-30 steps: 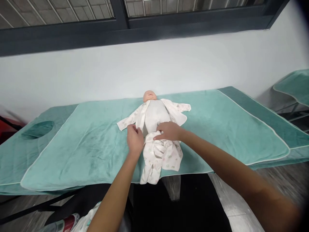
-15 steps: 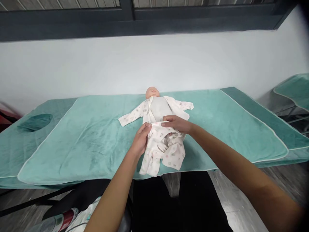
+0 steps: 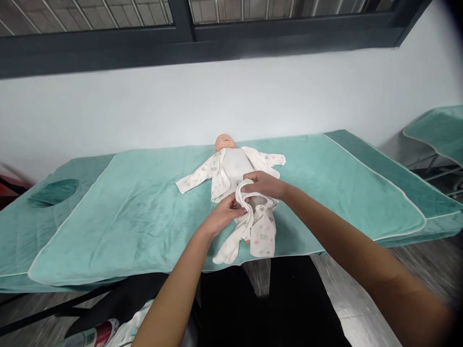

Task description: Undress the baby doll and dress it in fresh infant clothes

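Note:
A baby doll [image 3: 224,141] lies on its back on the green-covered bed [image 3: 137,217], head toward the wall. Its white printed jacket [image 3: 198,177] hangs open over a grey torso [image 3: 235,166], sleeves spread to both sides. Over the doll's lower end I hold small white printed baby pants [image 3: 263,233], their waistband bunched into a loop. My left hand [image 3: 224,212] pinches the near left side of that waistband. My right hand [image 3: 263,184] grips its far edge, fingers closed. The doll's legs are mostly hidden by the cloth.
A white wall [image 3: 202,101] rises behind the bed, under a dark window frame [image 3: 108,50]. The bed has a face hole [image 3: 53,193] at left. Below the near edge are a bottle with a red label [image 3: 104,332] and a white package [image 3: 132,323].
My left hand has moved right and inward, gathering the waistband that was spread flat between both hands into a loop. My right hand stays nearly in place. The view has tilted slightly.

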Demonstrator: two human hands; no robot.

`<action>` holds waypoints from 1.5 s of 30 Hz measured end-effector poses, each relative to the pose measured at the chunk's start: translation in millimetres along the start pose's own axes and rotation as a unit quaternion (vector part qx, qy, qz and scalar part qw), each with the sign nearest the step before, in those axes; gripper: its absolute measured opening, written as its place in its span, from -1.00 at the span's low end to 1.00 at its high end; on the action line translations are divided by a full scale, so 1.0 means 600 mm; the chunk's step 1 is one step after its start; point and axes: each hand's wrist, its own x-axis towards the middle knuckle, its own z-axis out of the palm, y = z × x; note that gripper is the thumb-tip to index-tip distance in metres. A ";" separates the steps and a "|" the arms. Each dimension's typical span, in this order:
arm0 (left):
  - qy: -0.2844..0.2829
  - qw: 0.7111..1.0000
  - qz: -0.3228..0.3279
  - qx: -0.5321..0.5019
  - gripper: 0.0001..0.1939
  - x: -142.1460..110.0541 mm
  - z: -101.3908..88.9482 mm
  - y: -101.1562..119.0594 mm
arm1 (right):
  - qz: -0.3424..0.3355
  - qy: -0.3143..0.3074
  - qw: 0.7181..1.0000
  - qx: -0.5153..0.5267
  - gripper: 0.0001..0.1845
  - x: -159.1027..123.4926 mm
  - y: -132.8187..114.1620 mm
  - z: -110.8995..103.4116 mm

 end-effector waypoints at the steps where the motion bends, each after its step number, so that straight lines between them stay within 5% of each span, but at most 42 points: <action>1: 0.004 1.000 -0.004 0.031 -0.62 0.003 -0.003 0.000 | 0.004 -0.016 1.000 -0.010 -0.63 -0.002 0.001 -0.001; 6: 0.136 0.983 0.028 0.124 -0.78 0.024 -0.037 -0.010 | 0.021 -0.101 0.989 -0.106 -0.62 -0.016 0.007 -0.023; 12: 0.161 0.984 0.048 0.052 -0.85 0.026 -0.042 -0.009 | 0.035 -0.102 0.972 -0.207 -0.81 -0.022 0.024 -0.048; 17: 0.116 0.993 0.021 -0.028 -0.69 0.019 -0.011 -0.001 | 0.019 -0.015 0.999 0.040 -0.76 -0.013 0.035 -0.028; 20: 0.103 0.994 -0.008 -0.028 -0.59 0.021 -0.002 0.001 | 0.041 0.025 0.972 0.231 -0.71 -0.005 0.046 -0.017; 23: 0.146 0.987 0.019 -0.070 -0.60 0.028 0.000 0.001 | 0.066 -0.001 0.951 0.302 -0.67 -0.003 0.062 -0.008; 26: 0.190 0.975 0.044 -0.108 -0.62 0.036 0.001 -0.003 | 0.102 -0.033 0.961 0.255 -0.69 -0.010 0.067 0.001; 31: 0.153 0.985 0.024 -0.069 -0.59 0.032 -0.003 -0.014 | 0.128 -0.155 0.979 0.035 -0.58 -0.021 0.039 0.002; 37: -0.001 0.997 -0.035 0.069 -0.58 0.016 -0.014 -0.003 | 0.046 -0.011 0.985 0.165 -0.60 -0.015 0.028 0.000; 41: 0.106 0.994 -0.013 -0.035 -0.56 0.022 -0.001 -0.007 | 0.058 -0.041 0.983 0.168 -0.55 -0.020 0.036 0.010; 45: 0.175 0.978 0.024 -0.108 -0.65 0.029 0.012 -0.023 | 0.107 -0.151 0.980 0.075 -0.50 -0.029 0.037 0.013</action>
